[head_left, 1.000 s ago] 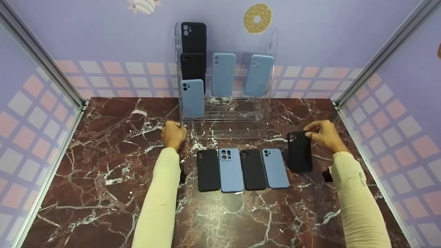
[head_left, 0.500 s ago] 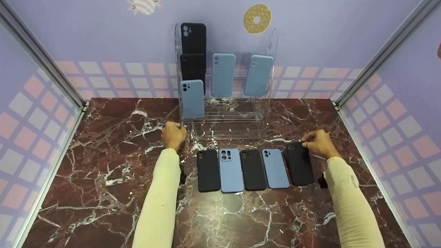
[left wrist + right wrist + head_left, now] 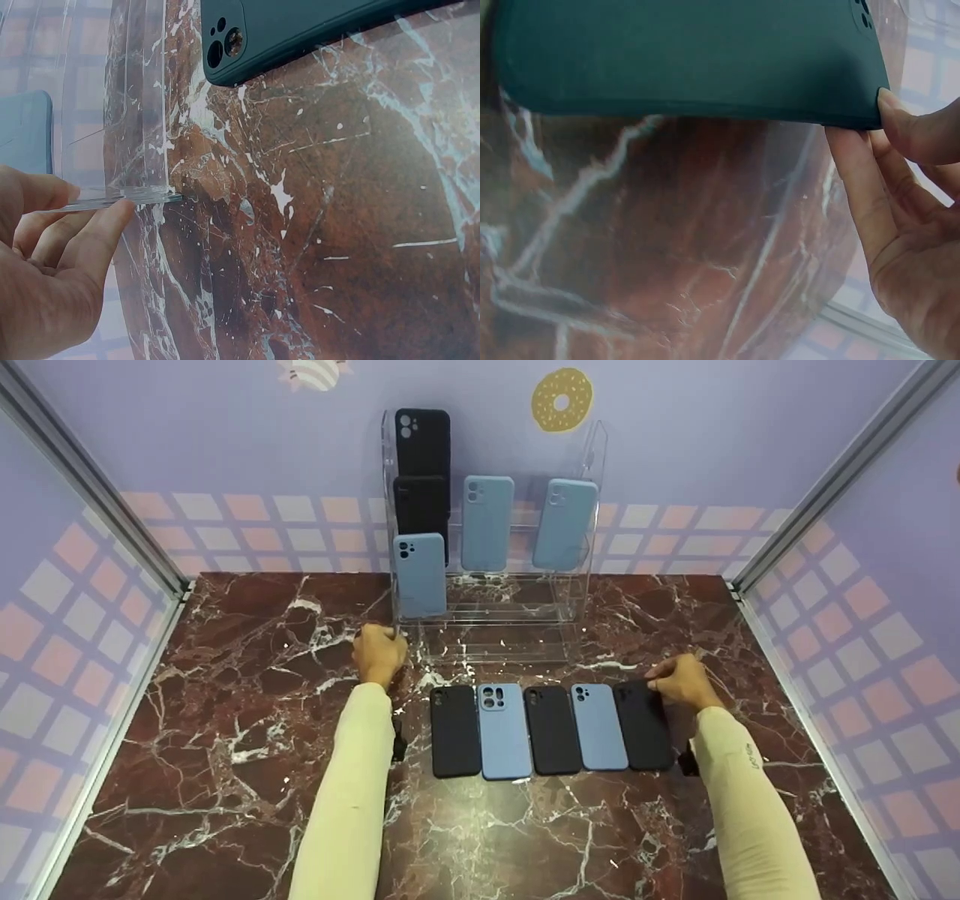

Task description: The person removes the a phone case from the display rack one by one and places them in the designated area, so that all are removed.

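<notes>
Thumb and fingers of the right hand [image 3: 681,682] pinch a black phone case [image 3: 642,727] by one corner, just beside a light-blue case [image 3: 599,727], I judge to avoid nudging it; the left hand [image 3: 379,654] pinches the clear tiered rack [image 3: 154,198], likely steadying it. Five more cases [image 3: 486,529] lean there.

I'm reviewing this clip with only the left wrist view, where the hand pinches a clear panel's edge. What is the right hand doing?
Observer: The right hand pinches the upper right corner of the black phone case at a row's right end.
Operator: How many are in that row?
Observer: Five: three black, alternating with two blue cases.
Operator: Anything behind the row?
Observer: A clear display stand holds five more: two black ones and three light blue ones.
</notes>
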`<action>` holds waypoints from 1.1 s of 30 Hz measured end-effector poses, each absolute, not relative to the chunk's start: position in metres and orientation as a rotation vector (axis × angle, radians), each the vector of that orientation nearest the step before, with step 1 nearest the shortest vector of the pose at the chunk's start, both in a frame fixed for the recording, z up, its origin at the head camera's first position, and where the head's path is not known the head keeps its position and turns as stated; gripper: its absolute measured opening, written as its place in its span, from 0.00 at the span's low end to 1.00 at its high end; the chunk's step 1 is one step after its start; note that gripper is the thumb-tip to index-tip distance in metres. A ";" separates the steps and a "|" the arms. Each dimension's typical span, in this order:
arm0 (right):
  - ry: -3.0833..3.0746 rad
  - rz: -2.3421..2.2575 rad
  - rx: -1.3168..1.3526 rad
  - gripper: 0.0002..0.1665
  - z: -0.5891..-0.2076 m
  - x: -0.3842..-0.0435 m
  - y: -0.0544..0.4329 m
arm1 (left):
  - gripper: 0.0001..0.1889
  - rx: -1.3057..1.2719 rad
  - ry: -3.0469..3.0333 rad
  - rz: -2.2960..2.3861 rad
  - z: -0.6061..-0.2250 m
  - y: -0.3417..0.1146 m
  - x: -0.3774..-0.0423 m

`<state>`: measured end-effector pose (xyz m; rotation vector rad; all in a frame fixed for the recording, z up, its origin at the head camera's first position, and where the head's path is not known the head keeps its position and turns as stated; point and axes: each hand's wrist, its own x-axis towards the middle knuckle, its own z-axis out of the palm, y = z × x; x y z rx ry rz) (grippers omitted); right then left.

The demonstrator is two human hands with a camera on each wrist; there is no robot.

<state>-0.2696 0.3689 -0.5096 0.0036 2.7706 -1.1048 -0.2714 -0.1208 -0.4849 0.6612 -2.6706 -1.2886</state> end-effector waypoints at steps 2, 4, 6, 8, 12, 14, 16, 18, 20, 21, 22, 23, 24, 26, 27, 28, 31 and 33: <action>2.760 -1.107 0.025 0.12 -0.513 -0.270 0.370 | 0.12 0.656 -2.669 -1.288 -0.485 -0.120 -0.271; 2.751 -1.113 0.038 0.12 -0.514 -0.270 0.370 | 0.12 0.648 -2.665 -1.290 -0.486 -0.120 -0.270; 2.750 -1.114 0.043 0.12 -0.515 -0.270 0.370 | 0.12 0.640 -2.669 -1.284 -0.485 -0.120 -0.270; 2.740 -1.118 0.042 0.11 -0.515 -0.269 0.369 | 0.12 0.630 -2.669 -1.279 -0.486 -0.121 -0.270; 2.727 -1.116 0.036 0.11 -0.514 -0.268 0.365 | 0.12 0.619 -2.674 -1.274 -0.486 -0.121 -0.271; 2.716 -1.122 0.029 0.11 -0.515 -0.268 0.366 | 0.12 0.621 -2.676 -1.276 -0.486 -0.121 -0.271; 2.706 -1.123 0.019 0.11 -0.515 -0.268 0.366 | 0.12 0.628 -2.678 -1.282 -0.486 -0.121 -0.271; 2.699 -1.121 0.011 0.12 -0.515 -0.269 0.368 | 0.12 0.625 -2.678 -1.278 -0.486 -0.121 -0.271; 2.694 -1.113 0.007 0.12 -0.515 -0.269 0.368 | 0.13 0.615 -2.679 -1.272 -0.486 -0.121 -0.271; 2.691 -1.108 0.009 0.13 -0.515 -0.269 0.368 | 0.13 0.609 -2.678 -1.270 -0.486 -0.121 -0.271; 2.690 -1.106 0.014 0.13 -0.514 -0.269 0.368 | 0.13 0.604 -2.677 -1.268 -0.486 -0.122 -0.271; 2.690 -1.098 0.018 0.13 -0.514 -0.270 0.368 | 0.13 0.599 -2.676 -1.268 -0.486 -0.122 -0.270; 2.691 -1.091 0.020 0.14 -0.513 -0.270 0.367 | 0.13 0.596 -2.676 -1.267 -0.486 -0.122 -0.271; 2.707 -1.075 0.009 0.14 -0.511 -0.271 0.365 | 0.13 0.598 -2.673 -1.275 -0.486 -0.122 -0.270; 2.722 -1.065 -0.001 0.14 -0.509 -0.271 0.364 | 0.13 0.599 -2.672 -1.278 -0.486 -0.122 -0.270; 2.748 -1.043 -0.017 0.13 -0.508 -0.272 0.362 | 0.13 0.601 -2.670 -1.282 -0.486 -0.122 -0.270; 2.850 -0.962 -0.105 0.12 -0.501 -0.273 0.353 | 0.14 0.606 -2.668 -1.289 -0.487 -0.122 -0.270; 2.910 -0.920 -0.158 0.12 -0.496 -0.274 0.344 | 0.14 0.611 -2.664 -1.293 -0.487 -0.122 -0.270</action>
